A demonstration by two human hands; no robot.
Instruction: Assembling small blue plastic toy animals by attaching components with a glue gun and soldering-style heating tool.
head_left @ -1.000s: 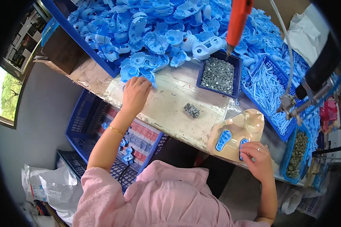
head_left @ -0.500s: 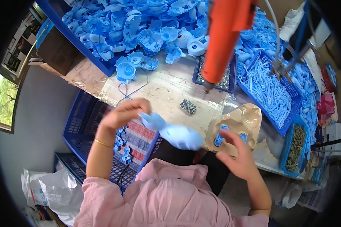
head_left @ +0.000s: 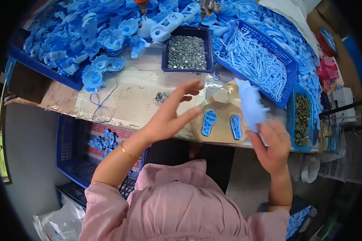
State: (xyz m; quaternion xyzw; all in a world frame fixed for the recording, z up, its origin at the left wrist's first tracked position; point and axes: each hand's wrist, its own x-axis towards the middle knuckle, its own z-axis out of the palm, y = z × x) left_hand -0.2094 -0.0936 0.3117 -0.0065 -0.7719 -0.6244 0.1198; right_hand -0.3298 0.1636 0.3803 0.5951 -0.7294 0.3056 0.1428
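Observation:
My right hand [head_left: 272,140] grips a light-blue plastic toy part [head_left: 251,105] by its lower end. The part is upright and blurred by motion, over the right edge of a tan moulded holder [head_left: 221,103]. Two blue foot-shaped pieces, a left one [head_left: 208,122] and a right one [head_left: 236,126], lie in the holder's hollows. My left hand [head_left: 173,114] is open and holds nothing, its fingers spread over the holder's left side. A small heap of screws [head_left: 161,97] sits on the table just beyond that hand.
Blue shell parts [head_left: 68,36] pile up at the far left, below a screwdriver tip [head_left: 142,10]. A dark tray [head_left: 187,52] holds small metal pieces. To the right stand a basket [head_left: 290,66] of blue sticks and a blue tray [head_left: 303,148] of screws. A blue crate [head_left: 68,164] sits lower left.
The blue toy part has passed from my left hand to my right hand and moved right. My left hand has opened and moved toward the holder. The view has shifted.

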